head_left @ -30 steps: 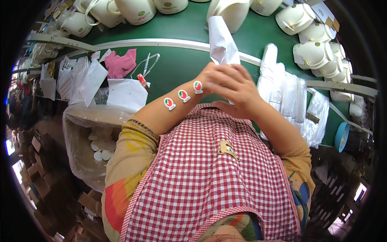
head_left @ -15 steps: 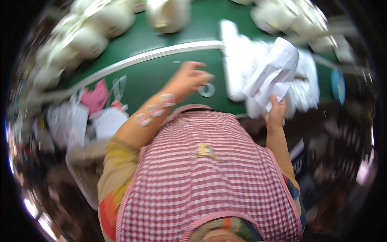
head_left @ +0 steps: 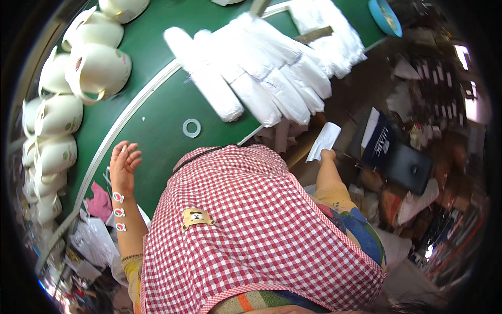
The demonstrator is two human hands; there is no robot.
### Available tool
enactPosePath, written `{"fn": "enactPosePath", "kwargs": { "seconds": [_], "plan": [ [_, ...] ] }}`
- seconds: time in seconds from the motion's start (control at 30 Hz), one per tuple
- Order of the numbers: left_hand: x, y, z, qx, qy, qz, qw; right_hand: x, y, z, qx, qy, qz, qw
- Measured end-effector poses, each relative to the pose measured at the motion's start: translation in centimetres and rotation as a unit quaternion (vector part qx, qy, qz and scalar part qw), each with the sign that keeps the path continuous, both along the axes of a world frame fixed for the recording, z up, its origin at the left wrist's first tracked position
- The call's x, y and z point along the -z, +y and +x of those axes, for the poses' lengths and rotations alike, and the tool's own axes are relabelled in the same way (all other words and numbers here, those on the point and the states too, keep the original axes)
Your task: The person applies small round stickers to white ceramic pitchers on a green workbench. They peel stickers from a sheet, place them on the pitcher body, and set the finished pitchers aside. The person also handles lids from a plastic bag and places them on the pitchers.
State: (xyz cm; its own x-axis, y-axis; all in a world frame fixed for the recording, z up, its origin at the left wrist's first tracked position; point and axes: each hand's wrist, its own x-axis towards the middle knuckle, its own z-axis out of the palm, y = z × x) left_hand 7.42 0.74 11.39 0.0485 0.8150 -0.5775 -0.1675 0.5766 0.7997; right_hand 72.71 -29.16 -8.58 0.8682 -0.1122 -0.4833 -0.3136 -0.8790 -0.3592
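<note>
At the far right of my body, past the table's edge, my right hand (head_left: 328, 156) grips a white sheet of paper (head_left: 323, 140). My left hand (head_left: 126, 163) is raised over the left part of the green table, its fingers loosely bent and apart, with nothing seen in it. Three small red-and-white stickers (head_left: 120, 212) are stuck along my left forearm. Between the left hand and the white bundles lies a pale ring (head_left: 192, 120), flat on the table. Bundles of folded white plastic bags (head_left: 256, 63) are piled at the table's right side.
Cream-coloured pots with handles (head_left: 107, 68) line the left and far side of the green table (head_left: 162, 152). A pale strip (head_left: 125, 112) crosses it. A blue bowl (head_left: 385, 18) sits far right. A pink cloth (head_left: 99, 201) and plastic bags (head_left: 94, 238) lie left. A dark box (head_left: 410, 165) stands right.
My view has swung to the right. The right hand has carried the paper from over the white bundles out past the table's edge. My left hand has moved left, away from the ring.
</note>
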Motion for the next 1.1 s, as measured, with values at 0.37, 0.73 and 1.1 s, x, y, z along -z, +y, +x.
{"fn": "enactPosePath", "kwargs": {
  "seconds": [0.37,0.73,1.1],
  "plan": [
    [-0.5,-6.5,-7.5,-0.161,0.116,-0.04,0.979,5.7,20.2,-1.9,-0.442,0.032,-0.033,0.896],
    [9.7,-25.8,-48.3,-0.493,0.565,-0.118,0.651,-7.6,35.1,-23.4,-0.66,0.03,0.018,0.75],
    [16.8,-30.7,-63.9,-0.386,0.705,-0.279,0.526,-16.1,31.8,-35.3,-0.748,0.069,-0.228,0.62]
  ]
}}
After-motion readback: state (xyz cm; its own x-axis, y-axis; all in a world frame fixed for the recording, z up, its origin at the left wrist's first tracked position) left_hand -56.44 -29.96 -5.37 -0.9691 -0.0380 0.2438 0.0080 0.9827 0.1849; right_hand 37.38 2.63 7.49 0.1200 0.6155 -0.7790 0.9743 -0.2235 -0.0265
